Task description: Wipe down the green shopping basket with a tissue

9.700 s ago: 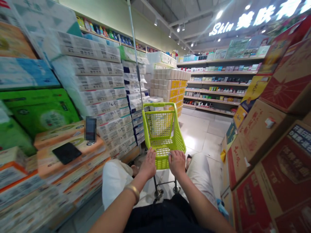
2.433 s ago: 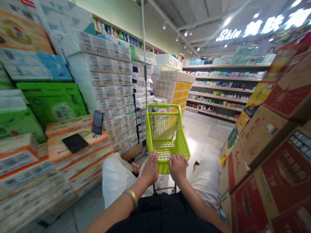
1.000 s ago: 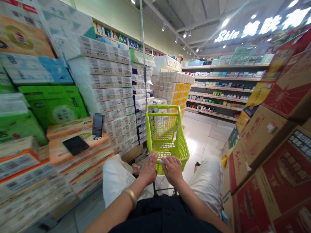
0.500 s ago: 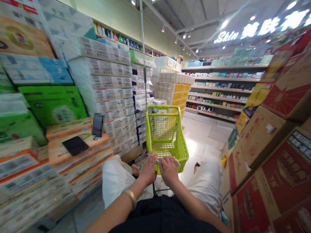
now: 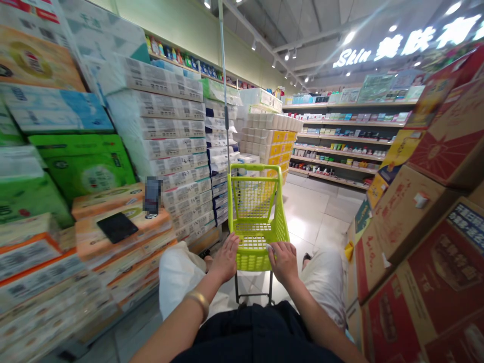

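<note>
A small lime-green shopping cart with a mesh basket stands on the floor just in front of my knees. My left hand rests on the basket's near left corner, with its fingers curled over the rim. My right hand is closed on a white cloth, only a corner of which shows, and presses it against the near right part of the rim. A gold bangle sits on my left wrist. The basket holds nothing that I can see.
Tall stacks of packaged tissue wall the left side, with a black flat device lying on orange packs. Red and brown cardboard boxes are stacked on the right. A thin metal pole rises behind the cart. Tiled floor leads to product shelves.
My right hand has slid with the cloth from the middle of the near rim to its right side. The cart has shifted slightly; my left hand stays at the left corner.
</note>
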A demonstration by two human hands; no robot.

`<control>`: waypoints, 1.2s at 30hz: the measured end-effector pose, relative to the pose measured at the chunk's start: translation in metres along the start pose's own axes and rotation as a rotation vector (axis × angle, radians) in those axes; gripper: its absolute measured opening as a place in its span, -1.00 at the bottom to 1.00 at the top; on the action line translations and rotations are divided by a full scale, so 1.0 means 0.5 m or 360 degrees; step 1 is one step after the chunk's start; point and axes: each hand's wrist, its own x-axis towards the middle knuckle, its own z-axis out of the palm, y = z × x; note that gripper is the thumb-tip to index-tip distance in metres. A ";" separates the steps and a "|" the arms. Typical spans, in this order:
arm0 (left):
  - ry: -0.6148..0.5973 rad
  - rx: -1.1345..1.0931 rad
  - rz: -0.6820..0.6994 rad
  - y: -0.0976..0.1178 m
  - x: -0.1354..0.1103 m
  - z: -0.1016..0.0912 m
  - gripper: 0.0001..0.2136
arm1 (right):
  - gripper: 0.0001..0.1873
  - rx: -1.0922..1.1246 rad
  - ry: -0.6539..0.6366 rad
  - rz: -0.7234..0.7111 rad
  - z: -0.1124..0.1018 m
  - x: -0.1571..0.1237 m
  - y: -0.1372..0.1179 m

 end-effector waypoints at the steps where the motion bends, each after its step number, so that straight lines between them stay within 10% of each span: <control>1: 0.0000 0.0009 -0.0003 -0.005 0.000 -0.004 -0.36 | -0.79 0.0013 -0.0018 0.0012 0.002 0.002 -0.010; 28: 0.0134 0.0019 -0.0009 -0.116 0.000 -0.081 -0.69 | -0.78 0.0502 -0.0135 -0.0233 -0.008 -0.029 -0.148; 36: 0.0330 -0.0042 -0.0106 0.013 0.006 -0.071 -0.67 | -0.79 0.0663 -0.0117 -0.0356 -0.023 -0.032 -0.129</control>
